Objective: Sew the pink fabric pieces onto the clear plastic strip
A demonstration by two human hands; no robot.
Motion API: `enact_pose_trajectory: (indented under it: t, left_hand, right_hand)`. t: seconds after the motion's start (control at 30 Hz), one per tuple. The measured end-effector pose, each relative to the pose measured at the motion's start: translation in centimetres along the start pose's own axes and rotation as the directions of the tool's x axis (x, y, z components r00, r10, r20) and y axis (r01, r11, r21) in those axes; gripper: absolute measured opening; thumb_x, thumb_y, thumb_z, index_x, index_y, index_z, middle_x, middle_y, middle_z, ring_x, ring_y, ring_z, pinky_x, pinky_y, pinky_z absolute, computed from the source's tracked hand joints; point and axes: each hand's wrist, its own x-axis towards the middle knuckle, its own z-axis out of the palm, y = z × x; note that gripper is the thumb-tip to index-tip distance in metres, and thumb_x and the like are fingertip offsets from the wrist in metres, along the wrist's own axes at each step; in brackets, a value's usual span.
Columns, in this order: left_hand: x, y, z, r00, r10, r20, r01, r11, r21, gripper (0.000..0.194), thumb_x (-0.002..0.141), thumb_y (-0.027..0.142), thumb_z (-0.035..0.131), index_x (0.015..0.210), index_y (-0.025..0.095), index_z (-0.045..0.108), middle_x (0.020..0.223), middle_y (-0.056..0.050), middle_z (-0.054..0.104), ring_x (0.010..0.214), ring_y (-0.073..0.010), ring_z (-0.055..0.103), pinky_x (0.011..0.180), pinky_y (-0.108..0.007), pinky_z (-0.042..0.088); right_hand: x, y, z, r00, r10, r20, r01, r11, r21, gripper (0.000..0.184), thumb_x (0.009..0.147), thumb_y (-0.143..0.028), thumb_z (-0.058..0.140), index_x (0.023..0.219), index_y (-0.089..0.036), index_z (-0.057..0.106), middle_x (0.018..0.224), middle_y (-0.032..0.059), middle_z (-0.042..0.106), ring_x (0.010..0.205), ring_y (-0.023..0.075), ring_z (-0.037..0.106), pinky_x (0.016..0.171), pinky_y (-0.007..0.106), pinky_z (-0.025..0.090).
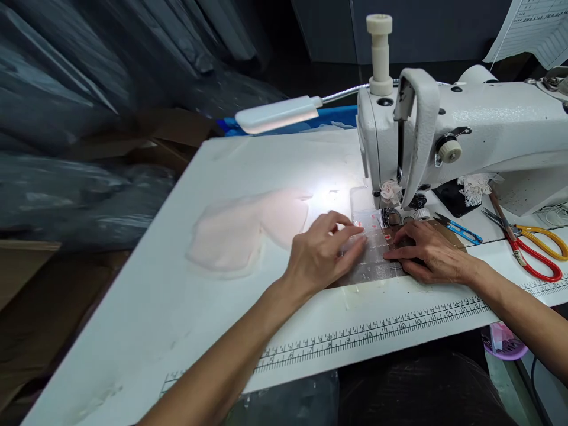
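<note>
My left hand is over the sewing machine's bed, its fingers bent and apart, the tips at a clear plastic piece with small red marks. My right hand lies on the bed plate just right of it, fingers spread and touching the surface; I see nothing held in it. Both hands are in front of the presser foot of the white sewing machine. To the left, a pale pink fabric piece lies on the white table, blurred. Whether any thin material is under the fingertips I cannot tell.
Blue thread snips and scissors with red and yellow handles lie right of my right hand. A lamp hangs over the table's back. A printed ruler runs along the front edge. Cardboard boxes stand at left.
</note>
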Motion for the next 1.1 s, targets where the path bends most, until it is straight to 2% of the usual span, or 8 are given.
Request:
enact_pose_trajectory:
  t: [0.1,0.2,0.4,0.53,0.63,0.77,0.93,1.1]
  left_hand:
    - [1.1,0.0,0.6,0.934,0.341,0.109,-0.35,0.934,0.079,0.023,0.097,0.024,0.05,0.087,0.014,0.069,0.091,-0.008,0.07,0.073,-0.0168,0.061,0.059,-0.029,0.05]
    - [1.8,-0.3,1.2,0.887,0.411,0.213,-0.433,0.899,0.069,0.024,0.099,0.024,0.047,0.094,0.013,0.067,0.096,-0.009,0.072,0.079,-0.0183,0.062,0.069,-0.033,0.052]
    - [2.0,-1.0,2.2,0.848,0.389,0.359,-0.463,0.874,0.148,0.034,0.101,0.032,0.041,0.108,0.012,0.068,0.12,-0.013,0.068,0.084,-0.0223,0.059,0.07,-0.037,0.046]
    - [2.7,-1.6,2.7,0.86,0.325,0.394,-0.411,0.899,0.155,0.04,0.103,0.037,0.036,0.112,0.014,0.068,0.111,-0.011,0.071,0.086,-0.0235,0.057,0.073,-0.039,0.042]
    - [2.9,-1.8,2.8,0.878,0.288,0.383,-0.352,0.929,0.109,0.043,0.103,0.042,0.034,0.117,0.015,0.065,0.101,-0.01,0.071,0.091,-0.0252,0.056,0.08,-0.041,0.04]
    - [2.4,-1.7,2.7,0.906,0.259,0.335,-0.296,0.953,0.063,0.045,0.103,0.042,0.033,0.121,0.011,0.061,0.107,-0.014,0.066,0.092,-0.0251,0.055,0.08,-0.04,0.039]
    - [2.3,-1.8,2.5,0.903,0.281,0.325,-0.322,0.944,0.079,0.039,0.102,0.039,0.036,0.114,0.015,0.063,0.105,-0.011,0.066,0.086,-0.0224,0.056,0.076,-0.039,0.04]
    - [2.3,-2.0,2.5,0.901,0.322,0.292,-0.343,0.939,0.022,0.037,0.101,0.037,0.04,0.115,0.014,0.065,0.105,-0.011,0.071,0.093,-0.0252,0.061,0.078,-0.041,0.043]
  right_hand:
    - [0.0,-0.1,0.1,1.0,0.011,-0.014,-0.011,1.0,-0.007,0.031,0.091,-0.018,0.053,0.115,-0.027,0.072,0.107,0.0087,0.059,0.104,0.0232,0.052,0.094,0.046,0.045]
    - [-0.1,-0.4,0.2,0.999,0.03,-0.023,-0.03,0.999,-0.024,0.03,0.091,-0.018,0.053,0.114,-0.028,0.072,0.108,0.0085,0.058,0.103,0.0232,0.052,0.092,0.045,0.046]
    - [0.0,-0.5,0.5,0.997,0.022,-0.07,-0.027,0.997,-0.07,0.03,0.092,-0.017,0.05,0.112,-0.022,0.071,0.109,0.0117,0.058,0.104,0.0243,0.053,0.09,0.045,0.05]
    - [0.1,-0.1,0.5,0.992,0.068,-0.11,-0.08,0.991,-0.105,0.03,0.094,-0.018,0.048,0.116,-0.02,0.069,0.109,0.0121,0.059,0.1,0.0226,0.055,0.086,0.041,0.055]
    - [0.2,0.0,0.5,0.989,0.094,-0.114,-0.105,0.989,-0.103,0.031,0.096,-0.019,0.047,0.118,-0.019,0.068,0.109,0.0122,0.06,0.099,0.0226,0.057,0.086,0.041,0.056]
    - [0.1,-0.1,0.6,0.989,0.107,-0.102,-0.114,0.991,-0.071,0.031,0.098,-0.021,0.046,0.12,-0.019,0.067,0.111,0.012,0.059,0.101,0.0226,0.057,0.089,0.042,0.056]
    - [0.0,0.0,0.7,0.99,0.093,-0.103,-0.099,0.994,-0.052,0.031,0.099,-0.02,0.045,0.122,-0.018,0.065,0.111,0.0129,0.058,0.104,0.0232,0.056,0.091,0.043,0.056]
    - [-0.1,0.1,0.8,0.991,0.107,-0.078,-0.11,0.994,-0.03,0.033,0.099,-0.021,0.043,0.125,-0.019,0.064,0.113,0.0141,0.057,0.105,0.0246,0.056,0.091,0.046,0.056]
